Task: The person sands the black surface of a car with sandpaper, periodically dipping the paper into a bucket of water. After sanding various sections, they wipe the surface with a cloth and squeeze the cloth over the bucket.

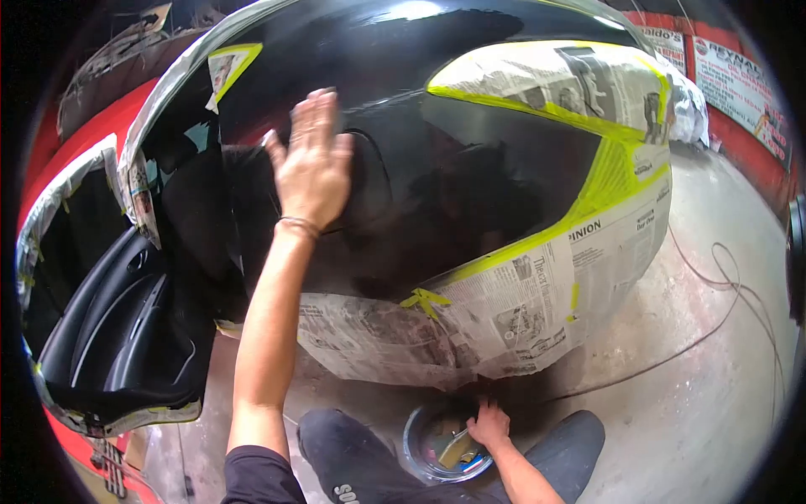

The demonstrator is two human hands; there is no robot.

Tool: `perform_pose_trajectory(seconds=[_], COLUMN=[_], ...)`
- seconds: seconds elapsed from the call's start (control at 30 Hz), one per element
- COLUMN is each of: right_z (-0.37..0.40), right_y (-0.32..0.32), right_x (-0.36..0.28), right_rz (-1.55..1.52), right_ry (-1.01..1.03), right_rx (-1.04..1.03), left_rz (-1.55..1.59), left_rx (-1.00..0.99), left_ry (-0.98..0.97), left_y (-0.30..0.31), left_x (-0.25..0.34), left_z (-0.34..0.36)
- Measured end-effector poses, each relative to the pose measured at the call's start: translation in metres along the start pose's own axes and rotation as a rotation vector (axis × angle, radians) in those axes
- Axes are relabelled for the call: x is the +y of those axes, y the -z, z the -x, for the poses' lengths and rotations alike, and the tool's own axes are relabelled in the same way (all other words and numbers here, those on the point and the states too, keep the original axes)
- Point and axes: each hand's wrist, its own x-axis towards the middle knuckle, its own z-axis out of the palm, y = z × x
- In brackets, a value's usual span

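Observation:
My left hand (pixel 313 168) lies over the glossy black rear side panel (pixel 378 218) of a car, fingers up and slightly spread, a thin band round its wrist. Beside it shows the curved outline of a round fuel flap (pixel 369 168). Low between my knees, my right hand (pixel 489 423) is at the rim of a round bucket (pixel 411 454), fingers bent. A flat tan block (pixel 456 450) meets my thumb and slants into the bucket. Other small items lie in there, one of them blue.
Newspaper (pixel 537 294) edged with yellow-green tape masks the bumper; more newspaper (pixel 546 80) covers the tail light. An opened car door (pixel 126 328) stands at left. A thin hose (pixel 672 361) runs across the concrete floor. Signs (pixel 739 92) hang on the red wall.

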Motion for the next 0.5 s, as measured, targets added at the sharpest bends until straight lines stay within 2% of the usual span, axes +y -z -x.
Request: perform_pose_trajectory(seconds=[0.07,0.13,0.2,0.27,0.33,0.4,0.5], right_z=[-0.003,-0.002,-0.005,-0.005,-0.002,-0.003,-0.004], right_y=[-0.001,-0.006,-0.008,-0.009,-0.007,-0.007,-0.006], right_x=[0.003,0.003,0.007,0.007,0.006,0.006,0.006], right_rz=[-0.034,-0.037,-0.032,-0.031,-0.007,-0.014,-0.009], right_ry=[0.013,-0.007,-0.03,-0.051,-0.022,-0.015,-0.042], right_rx=[0.041,0.052,0.05,0.011,0.029,0.013,-0.002], left_rz=[0.035,0.08,0.126,0.112,0.027,0.05,0.024], left_rx=[0.031,-0.005,-0.007,-0.039,-0.069,-0.105,-0.239], left_ry=[0.059,-0.14,-0.232,-0.261,-0.405,-0.566,-0.666], left_y=[-0.005,-0.001,0.008,0.015,0.008,0.008,0.03], left_x=[-0.007,0.025,0.053,0.059,0.057,0.037,-0.002], left_z=[0.014,0.025,0.002,-0.052,-0.095,-0.108,-0.086])
